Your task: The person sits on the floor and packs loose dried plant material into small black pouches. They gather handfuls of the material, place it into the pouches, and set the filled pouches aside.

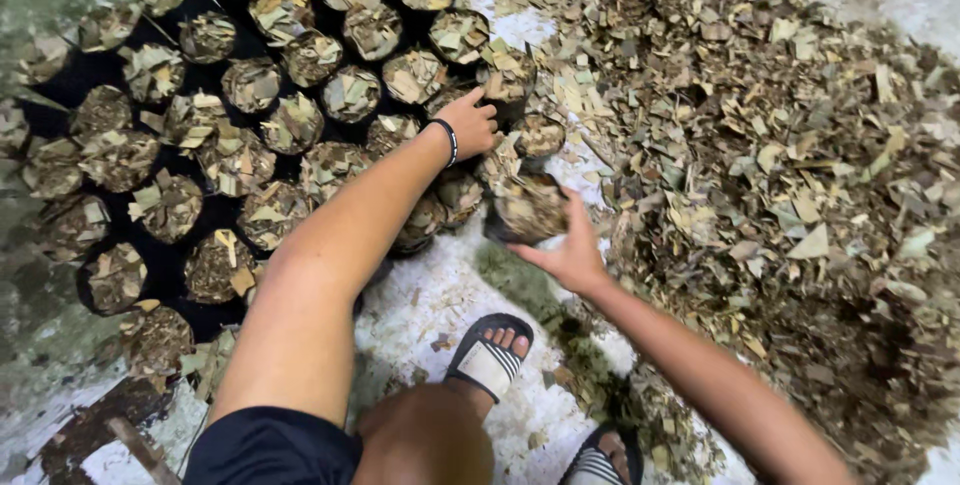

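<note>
Presently, right hand [572, 255] grips a filled black bag [527, 210] at the floor's leaf pile [760, 145] edge. Left hand [470, 125], fingers curled, presses a bag [505, 75] among the rows [230, 125].

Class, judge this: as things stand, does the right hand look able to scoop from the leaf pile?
Probably not freely: the right hand already holds a filled black bag, though the leaf pile lies right beside it with nothing between.
</note>
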